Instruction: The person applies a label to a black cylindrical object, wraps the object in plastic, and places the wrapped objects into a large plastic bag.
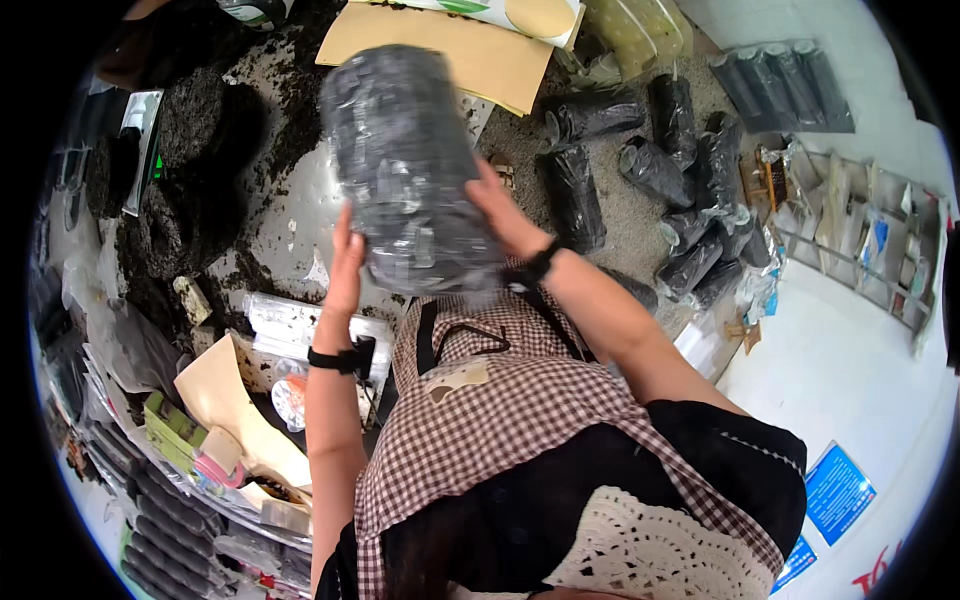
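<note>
A large, thick, dark roll-shaped bundle in shiny plastic (405,150) is held up in front of me, slightly blurred by motion. My left hand (345,260) presses against its lower left side. On the lower right side, my right hand (505,215) grips it with the fingers partly hidden behind. What is packed inside cannot be made out. Beneath and beside the bundle is a pale work surface (285,215) strewn with dark crumbs. Clear plastic sleeves (315,325) lie close to my left wrist.
Dark crumbly blocks (195,125) stand at the left. Brown paper sheets (500,65) lie at the back. Several black-wrapped rolls (575,195) are scattered on the floor at right, near a metal rack (855,240). A tape roll (220,455) sits at lower left.
</note>
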`<act>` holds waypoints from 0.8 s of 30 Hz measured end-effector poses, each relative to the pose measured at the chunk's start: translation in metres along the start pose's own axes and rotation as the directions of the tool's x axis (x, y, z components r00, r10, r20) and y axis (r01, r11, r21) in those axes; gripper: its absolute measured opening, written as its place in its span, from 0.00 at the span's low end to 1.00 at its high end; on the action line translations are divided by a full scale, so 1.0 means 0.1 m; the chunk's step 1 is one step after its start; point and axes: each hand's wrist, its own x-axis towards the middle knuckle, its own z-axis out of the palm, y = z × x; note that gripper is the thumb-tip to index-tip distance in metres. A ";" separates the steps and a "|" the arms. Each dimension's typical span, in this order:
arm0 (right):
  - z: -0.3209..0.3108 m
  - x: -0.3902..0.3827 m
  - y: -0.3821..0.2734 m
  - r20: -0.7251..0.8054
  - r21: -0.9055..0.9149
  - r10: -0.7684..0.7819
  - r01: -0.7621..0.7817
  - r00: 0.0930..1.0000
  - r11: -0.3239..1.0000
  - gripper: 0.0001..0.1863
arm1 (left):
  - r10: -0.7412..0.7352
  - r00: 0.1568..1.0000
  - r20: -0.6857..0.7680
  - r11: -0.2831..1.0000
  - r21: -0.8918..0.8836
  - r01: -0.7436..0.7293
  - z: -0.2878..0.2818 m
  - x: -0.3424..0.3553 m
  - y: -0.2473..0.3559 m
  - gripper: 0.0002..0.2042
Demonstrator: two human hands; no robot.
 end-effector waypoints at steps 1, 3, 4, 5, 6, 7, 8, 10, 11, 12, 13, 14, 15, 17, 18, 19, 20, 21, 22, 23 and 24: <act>-0.13 -0.31 -0.18 0.130 0.183 -0.020 -0.005 0.991 0.983 0.40 | 0.077 0.996 0.041 0.976 0.202 -0.083 0.19 -0.13 0.08 0.32; -0.34 -0.88 -0.54 0.086 0.355 0.265 -0.278 0.960 0.892 0.38 | 0.180 0.981 0.075 0.834 0.518 -0.192 0.47 -0.19 0.08 0.33; -0.33 -0.99 -0.47 0.061 0.362 0.244 -0.249 0.968 0.898 0.38 | 0.260 0.964 0.056 0.857 0.446 -0.257 0.62 -0.11 0.02 0.35; -0.32 -1.07 -0.33 -0.097 0.265 0.158 -0.128 0.983 0.956 0.37 | 0.333 0.942 0.032 0.872 0.370 -0.321 0.83 -0.02 -0.05 0.38; -0.32 -1.19 -0.22 -0.250 0.144 0.058 -0.022 0.967 0.989 0.37 | 0.230 0.964 0.132 0.938 0.233 -0.256 1.05 0.07 -0.05 0.41; -0.43 -1.28 -0.26 -0.272 0.131 0.025 0.012 0.962 0.991 0.37 | 0.154 0.958 0.241 0.978 0.101 -0.182 1.33 0.23 0.04 0.43; -0.57 -1.40 -0.33 -0.294 0.200 -0.008 0.070 0.956 0.977 0.36 | 0.149 0.930 0.336 0.977 0.095 -0.191 1.53 0.27 0.17 0.43; -1.03 -1.75 -0.23 -0.354 0.528 0.170 0.047 0.920 0.848 0.34 | 0.265 0.760 0.593 0.826 0.268 -0.497 1.92 0.37 0.26 0.42; -0.84 -1.89 -0.68 -0.440 0.424 0.152 0.055 0.885 0.904 0.34 | 0.313 0.674 0.670 0.743 0.269 -0.613 2.20 0.40 0.23 0.42; -0.66 -2.01 -1.15 -0.517 0.306 0.108 0.065 0.849 0.950 0.35 | 0.276 0.640 0.717 0.752 0.253 -0.608 2.54 0.38 0.17 0.42; -0.78 -2.25 -1.21 -0.597 0.296 0.086 0.119 0.798 0.948 0.35 | 0.280 0.574 0.769 0.755 0.193 -0.627 2.84 0.36 -0.02 0.42; -0.99 -2.57 -1.26 -0.675 0.285 0.071 0.171 0.734 0.943 0.35 | 0.251 0.520 0.817 0.764 0.163 -0.625 3.17 0.34 -0.08 0.43; -1.27 -2.90 -1.24 -0.689 0.405 0.086 0.283 0.720 0.869 0.35 | 0.156 0.444 0.882 0.783 0.164 -0.601 3.42 0.35 -0.16 0.45; -2.04 -3.71 -0.96 -0.858 0.220 0.110 0.166 0.501 0.961 0.35 | 0.153 0.451 0.879 0.644 0.258 -0.720 3.61 0.30 -0.21 0.34; -2.84 -4.43 -0.51 -0.942 0.086 0.100 -0.060 0.322 0.995 0.35 | -0.022 0.363 0.931 0.639 0.293 -0.711 3.65 0.31 -0.03 0.25; -3.03 -4.53 -0.38 -0.988 0.143 0.099 -0.455 -0.118 0.879 0.33 | -0.207 0.298 0.932 0.612 0.361 -0.703 3.55 0.37 0.01 0.17; -3.51 -4.99 -0.17 -0.988 0.139 0.043 -0.715 -0.151 0.685 0.32 | -0.137 0.404 0.904 0.742 0.364 -0.563 3.34 0.37 0.00 0.12; -3.90 -5.47 -0.06 -0.981 0.164 -0.026 -0.898 -0.191 0.408 0.31 | -0.077 0.518 0.852 0.856 0.323 -0.404 3.00 0.42 0.01 0.08; -3.93 -5.05 0.02 -0.995 -0.017 -0.092 -0.870 -0.033 0.492 0.28 | -0.176 0.715 0.677 0.774 0.544 -0.325 2.54 0.47 0.03 0.09; -3.90 -4.68 -0.01 -0.978 -0.194 -0.170 -0.810 0.118 0.554 0.26 | -0.122 0.901 0.416 0.796 0.583 -0.162 1.91 0.50 -0.30 0.09; -3.84 -4.20 -0.02 -0.919 -0.337 -0.101 -0.624 0.382 0.704 0.23 | -0.065 0.988 0.143 0.831 0.555 -0.025 1.10 0.49 -0.71 0.08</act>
